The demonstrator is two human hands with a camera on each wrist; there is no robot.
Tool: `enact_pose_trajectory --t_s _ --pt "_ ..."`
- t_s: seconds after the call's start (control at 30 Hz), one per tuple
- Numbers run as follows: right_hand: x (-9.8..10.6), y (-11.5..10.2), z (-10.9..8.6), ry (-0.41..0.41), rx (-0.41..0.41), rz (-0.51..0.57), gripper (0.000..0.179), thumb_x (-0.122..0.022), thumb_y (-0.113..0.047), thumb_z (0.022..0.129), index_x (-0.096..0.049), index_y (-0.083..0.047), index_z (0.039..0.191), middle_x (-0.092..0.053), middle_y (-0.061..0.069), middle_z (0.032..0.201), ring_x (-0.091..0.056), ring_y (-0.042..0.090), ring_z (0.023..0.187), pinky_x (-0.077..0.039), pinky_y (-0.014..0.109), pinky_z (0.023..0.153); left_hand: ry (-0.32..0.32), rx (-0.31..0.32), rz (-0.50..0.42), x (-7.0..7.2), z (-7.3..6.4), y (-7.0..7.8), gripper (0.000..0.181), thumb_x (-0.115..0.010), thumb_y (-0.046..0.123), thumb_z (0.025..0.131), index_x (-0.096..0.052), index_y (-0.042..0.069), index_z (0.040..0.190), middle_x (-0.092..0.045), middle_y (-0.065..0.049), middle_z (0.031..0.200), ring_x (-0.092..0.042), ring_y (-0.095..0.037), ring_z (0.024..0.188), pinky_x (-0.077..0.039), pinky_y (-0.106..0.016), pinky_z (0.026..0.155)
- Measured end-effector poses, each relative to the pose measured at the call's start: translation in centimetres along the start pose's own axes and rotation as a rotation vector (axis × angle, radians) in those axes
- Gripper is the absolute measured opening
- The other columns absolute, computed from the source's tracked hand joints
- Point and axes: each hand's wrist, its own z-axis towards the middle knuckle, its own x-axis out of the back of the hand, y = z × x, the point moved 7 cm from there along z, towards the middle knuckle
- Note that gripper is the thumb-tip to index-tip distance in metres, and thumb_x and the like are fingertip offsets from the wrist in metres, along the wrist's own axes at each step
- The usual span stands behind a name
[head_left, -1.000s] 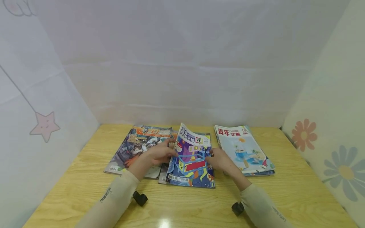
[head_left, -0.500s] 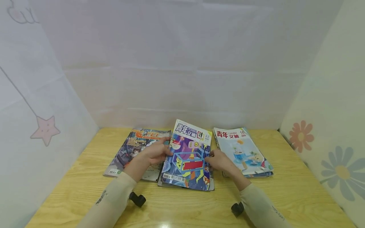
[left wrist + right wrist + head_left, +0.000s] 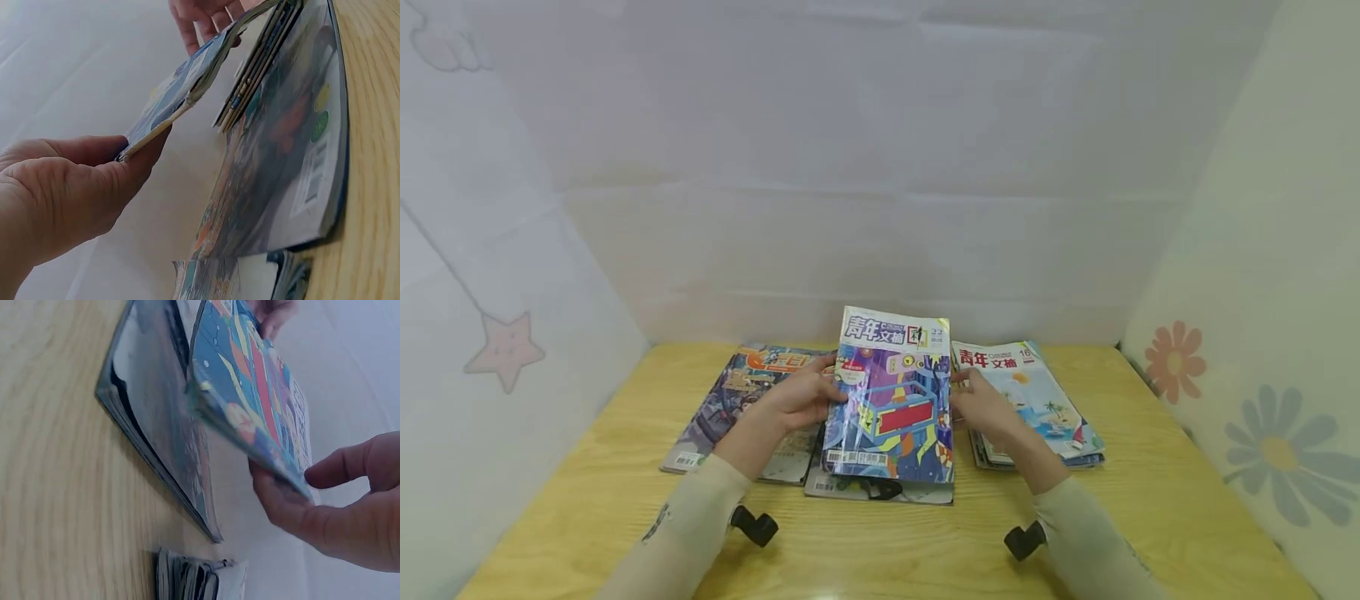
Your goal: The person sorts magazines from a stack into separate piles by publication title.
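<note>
I have the purple-and-blue magazine (image 3: 889,398) lifted off the middle stack (image 3: 880,490), tilted with its far edge raised, clear of the pile below it as the wrist views show. My left hand (image 3: 796,398) grasps its left edge, thumb on the cover and fingers underneath; my right hand (image 3: 983,407) pinches the right edge the same way, thumb on top. The masthead reads 青年文摘 in blue on a white band, with the number 22 at the right end of that band; there is a red bar across the cover art and a barcode strip along the near edge, too small for me to read.

To the left lies a dark comic-style magazine (image 3: 730,408) with an orange title I cannot make out and a barcode label on its near left corner. To the right sits another stack (image 3: 1045,408), its top cover pale blue with a beach scene, titled 青年文摘 in red with the number 16. Everything rests on the wooden table (image 3: 1150,500), toward its far side.
</note>
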Motion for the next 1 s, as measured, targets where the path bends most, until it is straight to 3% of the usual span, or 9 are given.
enact_pose_trajectory --t_s 0.07,0.17,0.27,0.37,0.47,0.6,0.7,0.87,1.0 --pt "0.6 0.0 0.1 -0.025 0.004 0.057 0.051 -0.045 -0.002 0.098 -0.029 -0.005 0.146 -0.058 0.009 0.082 -0.059 0.026 0.075 -0.05 0.049 0.089 -0.018 -0.008 -0.028 -0.4 0.3 0.1 0.094 -0.042 -0.026 0.089 -0.001 0.015 0.164 -0.023 -0.026 0.158 -0.053 -0.014 0.081 -0.048 -0.026 0.066" --pt "1.6 -0.1 0.2 -0.086 0.024 0.166 0.049 -0.043 -0.001 0.101 -0.027 -0.008 0.148 -0.051 0.008 0.076 -0.05 0.024 0.072 -0.046 0.047 0.087 -0.031 -0.026 -0.083 -1.2 1.0 0.2 0.094 -0.041 -0.028 0.088 -0.003 0.015 0.163 -0.034 -0.025 0.152 -0.057 -0.027 0.109 -0.054 -0.034 0.078" --pt "2.6 -0.1 0.5 -0.132 0.048 0.247 0.049 -0.041 -0.001 0.105 -0.025 -0.009 0.151 -0.061 0.014 0.1 -0.06 0.026 0.084 -0.05 0.044 0.087 -0.043 -0.035 -0.124 -1.9 1.8 0.1 0.092 -0.04 -0.029 0.087 -0.007 0.016 0.16 -0.04 -0.025 0.147 -0.055 -0.035 0.121 -0.054 -0.043 0.088" --pt "3.7 -0.1 0.7 -0.156 0.067 0.297 0.053 -0.039 0.002 0.105 -0.022 -0.011 0.154 -0.056 0.021 0.132 -0.065 0.031 0.099 -0.055 0.043 0.084 -0.055 -0.046 -0.166 -2.7 2.8 -0.3 0.087 -0.039 -0.029 0.087 -0.013 0.015 0.157 -0.043 -0.025 0.143 -0.056 -0.036 0.118 -0.054 -0.045 0.088" --pt "5.0 -0.1 0.6 -0.143 0.085 0.312 0.055 -0.038 0.002 0.106 -0.021 -0.012 0.156 -0.051 0.024 0.139 -0.066 0.03 0.1 -0.058 0.04 0.078 -0.057 -0.06 -0.223 -3.6 3.8 -0.8 0.086 -0.036 -0.029 0.087 -0.012 0.014 0.158 -0.043 -0.023 0.141 -0.058 -0.032 0.113 -0.055 -0.041 0.086" --pt "7.1 0.1 0.5 -0.053 0.089 0.299 0.056 -0.038 0.002 0.106 -0.024 -0.011 0.159 -0.047 0.019 0.129 -0.052 0.013 0.072 -0.045 0.025 0.057 -0.038 -0.063 -0.308 -5.1 5.0 -1.8 0.088 -0.035 -0.028 0.09 -0.009 0.018 0.16 -0.042 -0.022 0.143 -0.058 -0.029 0.112 -0.055 -0.036 0.082" --pt "8.9 0.5 0.4 0.042 0.066 0.308 0.06 -0.037 0.006 0.103 -0.026 -0.008 0.16 -0.045 0.02 0.131 -0.04 0.011 0.065 -0.034 0.024 0.052 -0.059 -0.06 -0.343 -6.9 6.2 -2.6 0.088 -0.037 -0.027 0.092 -0.009 0.02 0.16 -0.041 -0.023 0.147 -0.055 -0.033 0.12 -0.055 -0.038 0.085" --pt "11.4 1.1 -0.1 0.197 0.028 0.329 0.064 -0.031 0.01 0.097 -0.026 -0.002 0.16 -0.044 0.029 0.142 -0.063 0.018 0.087 -0.056 0.031 0.069 -0.061 -0.046 -0.318 -9.2 8.1 -4.1 0.083 -0.051 -0.018 0.094 -0.02 0.023 0.159 -0.048 -0.022 0.144 -0.055 -0.035 0.123 -0.053 -0.044 0.088" --pt "13.5 1.9 -0.5 0.298 -0.005 0.3 0.066 -0.032 0.009 0.094 -0.033 -0.006 0.159 -0.046 0.03 0.141 -0.067 0.022 0.088 -0.059 0.038 0.071 -0.06 -0.019 -0.202 -10.2 9.1 -5.2 0.079 -0.061 -0.007 0.096 -0.028 0.024 0.161 -0.053 -0.018 0.14 -0.057 -0.033 0.121 -0.05 -0.05 0.094"
